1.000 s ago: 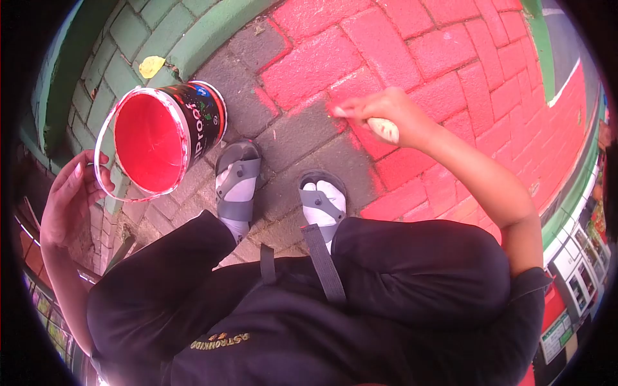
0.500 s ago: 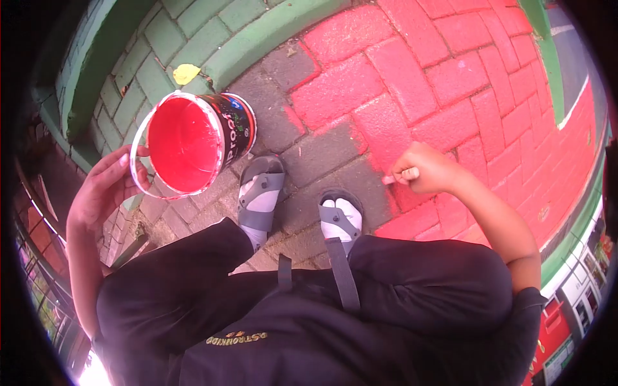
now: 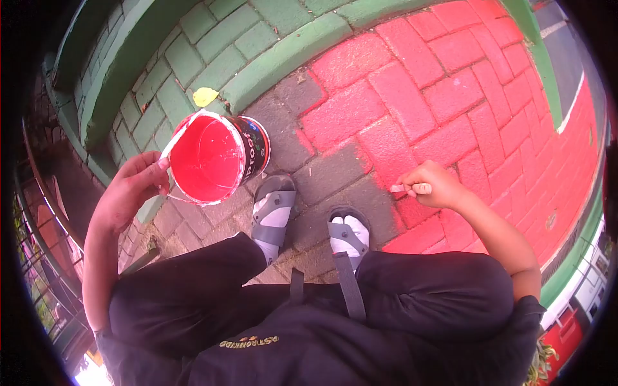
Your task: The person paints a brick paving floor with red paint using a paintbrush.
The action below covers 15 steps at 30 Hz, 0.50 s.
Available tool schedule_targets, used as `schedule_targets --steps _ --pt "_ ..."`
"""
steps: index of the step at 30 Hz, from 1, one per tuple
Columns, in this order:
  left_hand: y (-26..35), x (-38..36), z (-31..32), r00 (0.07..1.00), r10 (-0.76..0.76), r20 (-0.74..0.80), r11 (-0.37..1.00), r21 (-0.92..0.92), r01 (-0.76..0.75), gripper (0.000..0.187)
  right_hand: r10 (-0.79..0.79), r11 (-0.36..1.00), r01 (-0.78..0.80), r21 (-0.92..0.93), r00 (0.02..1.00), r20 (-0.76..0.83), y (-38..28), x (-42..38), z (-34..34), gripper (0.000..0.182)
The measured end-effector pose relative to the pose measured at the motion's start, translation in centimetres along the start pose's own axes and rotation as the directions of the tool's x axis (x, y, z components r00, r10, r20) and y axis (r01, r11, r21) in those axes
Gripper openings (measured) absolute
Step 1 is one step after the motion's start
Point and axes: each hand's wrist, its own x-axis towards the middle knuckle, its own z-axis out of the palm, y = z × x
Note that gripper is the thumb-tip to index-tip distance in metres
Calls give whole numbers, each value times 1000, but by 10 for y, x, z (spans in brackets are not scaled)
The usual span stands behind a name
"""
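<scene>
A paint bucket (image 3: 256, 147), black-sided with a white rim and red paint inside, leans tilted towards me on the left. My left hand (image 3: 136, 186) is closed on its white handle at the near-left side of the rim. My right hand (image 3: 432, 185) is a closed fist low over the edge between red-painted pavers (image 3: 386, 147) and bare grey pavers (image 3: 328, 170). Out of that fist pokes the pale handle end of what looks like a paintbrush (image 3: 422, 188); its bristles are hidden.
My sandalled feet (image 3: 273, 217) stand on the grey pavers between the bucket and the painted patch. A green curb (image 3: 290, 58) curves behind, with green pavers beyond. A yellow leaf (image 3: 205, 97) lies by the bucket. Another green edge (image 3: 547, 83) runs at the far right.
My left hand has closed on the bucket's handle, which has swung up against the rim. The view has shifted slightly; my right hand stays near the same paver edge.
</scene>
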Motion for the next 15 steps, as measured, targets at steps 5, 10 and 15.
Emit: schedule_targets --steps 5,10,15 --pt "12 -10 2 987 59 -148 992 115 -42 38 -76 994 81 71 995 -63 0 0 -2 6" --pt "35 -22 -8 978 169 -120 976 160 -149 33 -47 999 47 -13 999 18 0 4 -16 5" --pt "82 -26 11 975 220 30 904 370 -216 31 -14 989 12 -150 1000 -11 3 2 -44 5"
